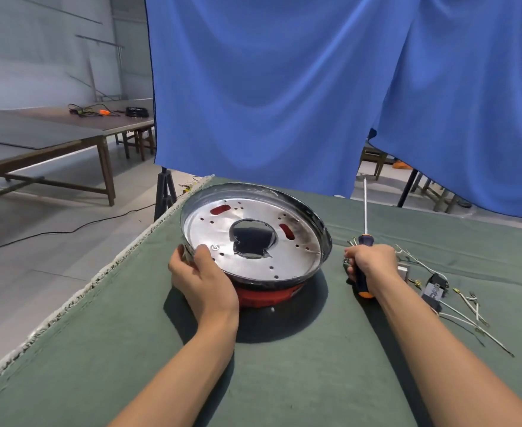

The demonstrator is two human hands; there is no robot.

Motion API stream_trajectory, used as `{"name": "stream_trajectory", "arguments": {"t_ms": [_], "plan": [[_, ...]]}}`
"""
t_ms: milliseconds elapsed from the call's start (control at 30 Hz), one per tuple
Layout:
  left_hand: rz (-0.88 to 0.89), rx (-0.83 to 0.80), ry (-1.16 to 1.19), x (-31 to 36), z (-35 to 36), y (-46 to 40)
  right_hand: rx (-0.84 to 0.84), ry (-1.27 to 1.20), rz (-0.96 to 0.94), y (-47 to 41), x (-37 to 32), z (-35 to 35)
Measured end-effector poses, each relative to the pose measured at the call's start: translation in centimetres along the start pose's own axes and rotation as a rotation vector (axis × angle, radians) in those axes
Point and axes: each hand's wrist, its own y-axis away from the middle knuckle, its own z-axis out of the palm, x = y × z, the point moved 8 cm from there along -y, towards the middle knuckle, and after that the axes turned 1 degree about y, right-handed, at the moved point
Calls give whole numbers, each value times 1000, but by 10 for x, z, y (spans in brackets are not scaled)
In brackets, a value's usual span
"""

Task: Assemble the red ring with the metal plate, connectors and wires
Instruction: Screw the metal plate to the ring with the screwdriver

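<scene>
Resting at the centre of a green felt-covered table (284,380), a round shiny metal plate (250,238) with a raised rim, small holes and a large dark central cutout sits on top of a red plastic ring (266,295), which shows only at the 6 o'clock edge. The left hand (201,283) curls over the plate's rim at 8 o'clock, thumb on the inner face. At 3 o'clock, just beside the plate, the right hand (370,265) is closed around the dark blue and orange handle of a long-shafted screwdriver (365,238), its steel shaft pointing away toward 12 o'clock. At 4 o'clock lie white wires with metal connectors (472,306) and a small black component (435,291); its label is too blurred to read. Bare felt spreads toward 6 o'clock. The table's frayed pale edge runs along 9 o'clock; a blue curtain (284,87) hangs at 12 o'clock.
</scene>
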Motion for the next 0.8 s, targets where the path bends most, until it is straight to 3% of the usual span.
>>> {"name": "stream_trajectory", "arguments": {"t_ms": [433,633,800], "plan": [[118,-162,-197,14,7,11,79,57,69,-15,5,-1],[120,-189,-257,15,6,6,155,94,-31,-9,3,-7],[294,-271,-469,25,10,3,28,-166,-55,13,6,-21]]}}
